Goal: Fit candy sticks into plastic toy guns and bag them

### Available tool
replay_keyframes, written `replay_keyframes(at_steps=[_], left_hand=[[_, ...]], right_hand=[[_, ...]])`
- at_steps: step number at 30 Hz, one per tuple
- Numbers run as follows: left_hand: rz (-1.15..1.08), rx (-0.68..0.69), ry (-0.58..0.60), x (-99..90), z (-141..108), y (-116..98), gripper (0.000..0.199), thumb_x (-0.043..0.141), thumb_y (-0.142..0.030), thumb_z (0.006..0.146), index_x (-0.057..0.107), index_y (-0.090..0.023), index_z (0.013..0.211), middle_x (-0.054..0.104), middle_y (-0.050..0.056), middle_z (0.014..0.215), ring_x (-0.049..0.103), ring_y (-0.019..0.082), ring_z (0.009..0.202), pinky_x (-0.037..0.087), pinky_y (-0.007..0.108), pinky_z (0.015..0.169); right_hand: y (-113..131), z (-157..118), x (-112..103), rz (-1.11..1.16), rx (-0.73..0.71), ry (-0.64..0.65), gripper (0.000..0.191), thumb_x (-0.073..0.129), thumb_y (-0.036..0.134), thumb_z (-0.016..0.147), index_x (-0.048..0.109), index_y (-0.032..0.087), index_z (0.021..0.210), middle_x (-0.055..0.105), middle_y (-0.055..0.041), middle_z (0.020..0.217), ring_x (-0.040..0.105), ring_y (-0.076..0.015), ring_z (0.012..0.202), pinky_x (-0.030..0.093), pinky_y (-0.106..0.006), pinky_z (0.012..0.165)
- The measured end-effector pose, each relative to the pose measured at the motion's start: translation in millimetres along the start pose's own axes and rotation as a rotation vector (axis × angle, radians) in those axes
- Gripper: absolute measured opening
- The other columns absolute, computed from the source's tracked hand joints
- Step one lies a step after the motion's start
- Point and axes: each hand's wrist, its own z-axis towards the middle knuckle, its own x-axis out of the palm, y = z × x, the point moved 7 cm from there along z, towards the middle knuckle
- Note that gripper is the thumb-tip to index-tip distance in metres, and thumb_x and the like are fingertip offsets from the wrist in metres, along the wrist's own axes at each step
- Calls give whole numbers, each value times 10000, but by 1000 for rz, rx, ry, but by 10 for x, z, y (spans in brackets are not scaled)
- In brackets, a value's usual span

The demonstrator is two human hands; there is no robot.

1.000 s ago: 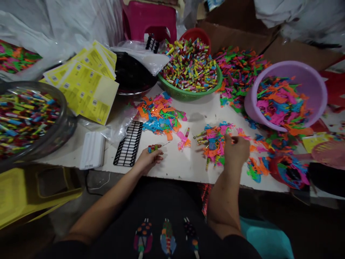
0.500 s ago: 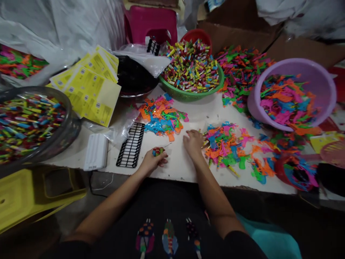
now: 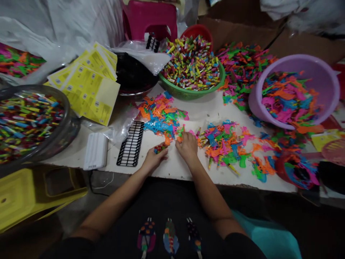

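My left hand [image 3: 153,159] is closed around several small coloured tubes [image 3: 160,148], whose red, blue and green ends stick out above the fingers. At the near edge of a pile of bright plastic toy guns [image 3: 159,117], my right hand [image 3: 188,146] bends its fingers down. Orange and green pieces lie at its fingertips; what those fingers grip is hidden. A second heap of toy guns [image 3: 226,142], mixed with a few tubes, spreads to the right of that hand. Left of my left hand lies a black slotted plastic rack [image 3: 130,144].
A green basin [image 3: 185,94] full of tubes stands at the back, and a dark basin [image 3: 70,118] of tubes at left. The purple tub [image 3: 293,63] at right holds toy guns. Yellow printed sheets [image 3: 86,91] and a white box [image 3: 95,151] lie left. A yellow stool [image 3: 16,201] stands below.
My right hand has moved left, from beside the right heap to the near edge of the left pile. Orange and green pieces now show by its fingertips. My left hand keeps the tubes.
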Motion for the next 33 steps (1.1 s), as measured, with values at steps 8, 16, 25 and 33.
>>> replay_keyframes(at_steps=[8, 16, 25, 33], left_hand=[[20, 86, 5, 85, 21, -146, 502, 731, -326, 573, 586, -112, 1005, 640, 62, 885, 609, 108, 682, 486, 204, 569], [102, 130, 164, 276, -166, -122, 501, 706, -353, 594, 508, -134, 999, 647, 62, 823, 630, 155, 577, 407, 180, 379], [229, 206, 76, 273, -242, -231, 420, 702, -335, 588, 579, -144, 941, 641, 25, 754, 569, 95, 522, 373, 158, 374], [296, 289, -42, 249, -220, -215, 341, 715, -298, 564, 616, -164, 862, 625, 15, 736, 550, 98, 596, 440, 177, 489]], right_hand=[[-262, 294, 8, 151, 123, 56, 327, 437, 163, 761, 534, 107, 1068, 601, -142, 1001, 534, -215, 910, 376, -309, 796], [-257, -272, -83, 1062, 376, -343, 220, 441, 411, 790, 435, 194, 753, 471, 33, 676, 476, -94, 604, 425, -240, 613], [-6, -373, -140, 1320, 361, -299, 427, 622, 370, 682, 474, 197, 1044, 546, -34, 935, 514, -133, 890, 430, -278, 791], [103, -410, -4, 1488, 393, -307, 256, 565, 394, 734, 466, 184, 841, 531, 26, 728, 516, -91, 673, 451, -254, 681]])
